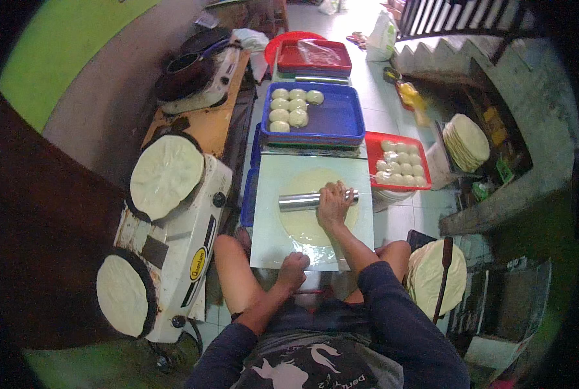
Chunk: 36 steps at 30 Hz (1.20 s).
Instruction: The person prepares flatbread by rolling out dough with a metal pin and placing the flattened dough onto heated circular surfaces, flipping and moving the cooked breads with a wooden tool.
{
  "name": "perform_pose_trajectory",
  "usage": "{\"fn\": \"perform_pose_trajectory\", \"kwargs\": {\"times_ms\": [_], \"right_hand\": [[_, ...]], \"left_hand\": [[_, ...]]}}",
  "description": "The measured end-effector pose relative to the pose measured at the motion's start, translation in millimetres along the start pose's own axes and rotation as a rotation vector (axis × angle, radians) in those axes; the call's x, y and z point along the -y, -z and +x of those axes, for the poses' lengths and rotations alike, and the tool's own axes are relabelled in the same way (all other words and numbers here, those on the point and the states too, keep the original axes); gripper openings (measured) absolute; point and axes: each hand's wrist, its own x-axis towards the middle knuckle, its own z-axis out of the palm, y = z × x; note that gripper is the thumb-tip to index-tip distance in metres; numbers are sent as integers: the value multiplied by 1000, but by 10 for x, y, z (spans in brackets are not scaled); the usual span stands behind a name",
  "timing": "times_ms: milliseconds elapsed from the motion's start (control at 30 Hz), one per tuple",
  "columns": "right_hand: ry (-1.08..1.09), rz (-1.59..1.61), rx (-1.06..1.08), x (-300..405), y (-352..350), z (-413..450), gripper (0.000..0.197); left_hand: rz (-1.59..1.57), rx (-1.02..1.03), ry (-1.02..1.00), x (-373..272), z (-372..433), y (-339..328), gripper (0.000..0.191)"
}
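A thin round sheet of dough [299, 226] lies on a pale board [265, 243] in front of me. Across it rests a metal rolling pin [299, 201], gripped near its right end by my right hand [334, 206]. My left hand [295, 267] is curled at the board's near edge, apart from the pin; whether it pinches the clear film there cannot be told. Beyond the board, a blue tray [340, 133] holds several dough balls [298, 117] at its left side.
At left, a two-burner gas stove [192, 243] bears pans with flatbreads [166, 177]. A red tray [397, 187] of film-covered dough balls stands right of the board. Stacked flatbreads [440, 272] with a dark stick [446, 267] lie near my right leg; another stack [466, 143] stands farther off.
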Motion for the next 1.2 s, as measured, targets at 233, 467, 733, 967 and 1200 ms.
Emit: {"fn": "perform_pose_trajectory", "kwargs": {"times_ms": [233, 467, 733, 967, 1200], "right_hand": [[-332, 602, 26, 37, -364, 499, 88], [-7, 247, 517, 879, 179, 252, 70], [346, 192, 368, 271, 370, -246, 28], [301, 279, 332, -321, 419, -211, 69], [498, 185, 73, -283, -88, 267, 69]], "left_hand": [[-77, -100, -26, -1, 13, 33, 16], [37, -145, 58, -22, -182, 119, 20], [232, -89, 70, -34, -100, -8, 21], [342, 9, 102, -36, -85, 30, 26], [389, 187, 171, -9, -50, 129, 31]]}}
